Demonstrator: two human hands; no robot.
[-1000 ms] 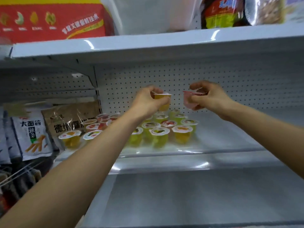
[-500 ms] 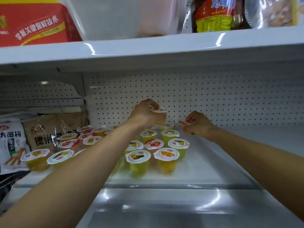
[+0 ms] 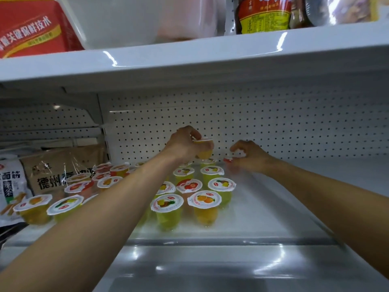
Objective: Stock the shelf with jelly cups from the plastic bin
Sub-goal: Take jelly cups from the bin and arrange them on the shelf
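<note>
Lowered shelfward: left hand (image 3: 183, 145) grips yellow cup (image 3: 204, 153), right hand (image 3: 253, 158) red cup (image 3: 227, 160)

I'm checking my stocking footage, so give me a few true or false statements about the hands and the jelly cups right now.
1. The left hand holds a yellow jelly cup above the shelved cups. True.
2. The right hand holds nothing. False: it grips a red-lidded cup low at the back.
3. The shelved cups lie on their sides. False: they stand upright, lids up.
4. Snack bags stand left of the shelved cups. True.
</note>
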